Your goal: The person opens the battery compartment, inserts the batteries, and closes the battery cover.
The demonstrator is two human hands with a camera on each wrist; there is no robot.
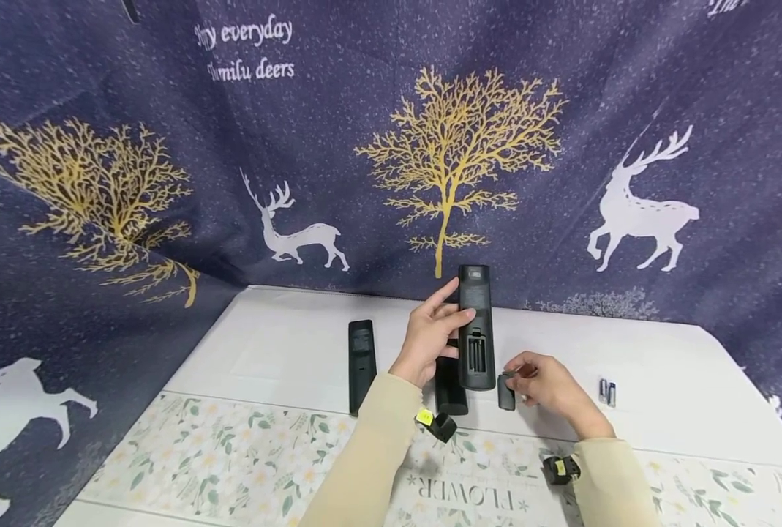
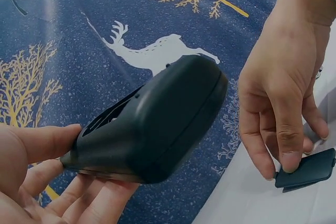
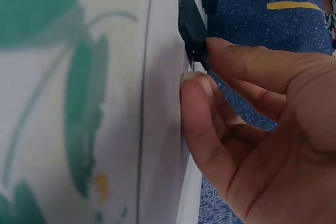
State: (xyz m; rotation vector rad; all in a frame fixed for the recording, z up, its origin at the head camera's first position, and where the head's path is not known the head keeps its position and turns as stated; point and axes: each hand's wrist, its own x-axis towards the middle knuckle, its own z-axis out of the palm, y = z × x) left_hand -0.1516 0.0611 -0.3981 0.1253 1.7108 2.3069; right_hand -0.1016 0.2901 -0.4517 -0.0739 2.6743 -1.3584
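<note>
My left hand grips a black remote control upright above the table, its back facing me. Its battery compartment is uncovered near the lower end. In the left wrist view the remote control is seen end-on, thumb and fingers around its far part. Low over the table, just right of the remote, my right hand pinches a small black battery cover between thumb and fingers. The right wrist view shows this battery cover edge-on at the fingertips, close to the tabletop.
Another black remote lies at the left, and a third dark remote lies partly hidden behind my left hand. Two small batteries lie side by side at the right. A dark blue printed cloth hangs behind the white table.
</note>
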